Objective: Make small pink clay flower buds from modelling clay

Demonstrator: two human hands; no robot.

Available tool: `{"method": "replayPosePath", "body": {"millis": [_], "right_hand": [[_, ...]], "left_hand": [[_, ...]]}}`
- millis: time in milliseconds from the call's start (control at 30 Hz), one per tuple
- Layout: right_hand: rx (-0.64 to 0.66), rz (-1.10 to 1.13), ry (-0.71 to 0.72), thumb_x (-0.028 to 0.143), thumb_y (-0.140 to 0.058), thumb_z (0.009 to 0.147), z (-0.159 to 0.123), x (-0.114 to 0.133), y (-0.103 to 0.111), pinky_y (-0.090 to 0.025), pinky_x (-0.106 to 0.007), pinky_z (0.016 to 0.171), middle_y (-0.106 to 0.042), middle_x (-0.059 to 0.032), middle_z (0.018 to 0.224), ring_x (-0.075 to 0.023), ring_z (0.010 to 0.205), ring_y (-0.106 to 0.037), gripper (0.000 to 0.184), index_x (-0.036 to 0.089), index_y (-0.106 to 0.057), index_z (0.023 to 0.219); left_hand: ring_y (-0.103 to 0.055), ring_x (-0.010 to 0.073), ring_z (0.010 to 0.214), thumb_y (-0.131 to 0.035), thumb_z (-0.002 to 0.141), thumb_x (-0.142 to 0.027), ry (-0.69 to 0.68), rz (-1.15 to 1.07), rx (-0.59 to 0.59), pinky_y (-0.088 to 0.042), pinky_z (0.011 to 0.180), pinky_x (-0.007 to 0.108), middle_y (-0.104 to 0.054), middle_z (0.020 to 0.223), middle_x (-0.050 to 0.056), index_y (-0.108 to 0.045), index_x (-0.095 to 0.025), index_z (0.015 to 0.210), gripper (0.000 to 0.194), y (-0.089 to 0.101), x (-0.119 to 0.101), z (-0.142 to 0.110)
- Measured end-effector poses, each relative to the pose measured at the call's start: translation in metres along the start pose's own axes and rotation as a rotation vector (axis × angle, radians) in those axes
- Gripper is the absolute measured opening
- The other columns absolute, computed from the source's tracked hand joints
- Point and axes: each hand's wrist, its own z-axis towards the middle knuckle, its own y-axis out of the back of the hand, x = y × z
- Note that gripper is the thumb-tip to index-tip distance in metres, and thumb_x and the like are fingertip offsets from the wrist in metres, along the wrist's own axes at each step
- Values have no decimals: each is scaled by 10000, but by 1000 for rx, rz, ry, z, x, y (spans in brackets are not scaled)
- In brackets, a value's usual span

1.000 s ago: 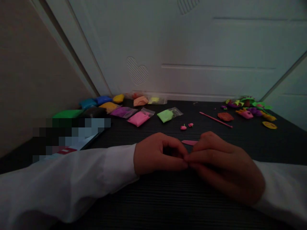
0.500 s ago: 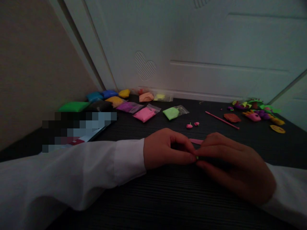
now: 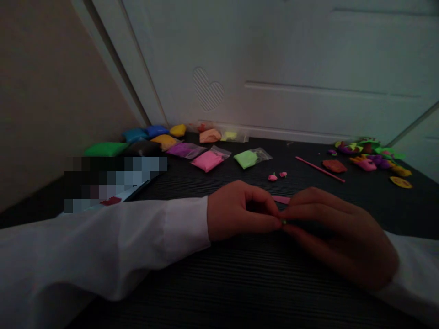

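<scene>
The green bit [image 3: 284, 222], held between the left hand [image 3: 242, 212] and the right hand [image 3: 338, 235], was mostly covered and too small to identify. The right hand hid one end of the pink strip [image 3: 281, 199]. Pixelation obscured the pale object [image 3: 125, 191] at left; the frame cut off both white sleeves [image 3: 137, 237].

Just one cam: head-worn, aimed forward and down, left hand [image 3: 235, 214] and right hand [image 3: 343, 235] close, table [image 3: 233, 278] below, white panel [image 3: 291, 50] beyond.

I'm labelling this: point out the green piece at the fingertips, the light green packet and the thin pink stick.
Green piece [image 3: 284, 222]: head view, its visible bit.
Light green packet [image 3: 246, 159]: head view, its filled part.
Thin pink stick [image 3: 320, 169]: head view, middle of its shaft.
</scene>
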Motion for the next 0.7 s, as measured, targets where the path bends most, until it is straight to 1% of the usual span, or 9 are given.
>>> {"method": "replayPosePath", "body": {"millis": [133,333,533,700], "right_hand": [[3,-23,-6,153,-556,761,0,-1,-1,-509,-294,695,-578,-71,904,-154,837,-561,202,177,-572,961],[-21,-14,11,132,-560,758,-1,-1,-1,-494,-257,704,-566,-64,897,-131,836,-545,174,158,-581,929],[-25,4,16,118,-552,762,-2,-2,-2,-482,-232,713,-564,-57,898,-118,841,-541,175,152,-579,931],[-24,11,18,115,-550,763,-3,-1,-2,-482,-234,717,-569,-64,891,-127,845,-547,171,146,-583,929]], "left_hand": [[-435,76,568,-593,710,-240,10,-1,-10,-309,515,189,-515,606,-42,-607,-129,728,113,0,-2,-1],[-441,63,567,-597,714,-194,6,-23,-18,-320,522,177,-525,608,-43,-606,-111,713,83,-1,-3,0],[-444,53,564,-611,713,-186,3,-60,-28,-320,517,164,-523,601,-49,-615,-110,734,79,-2,-4,0],[-447,41,559,-610,710,-140,-8,-94,-44,-319,516,153,-534,599,-58,-623,-113,735,39,-3,-3,-1]]}}
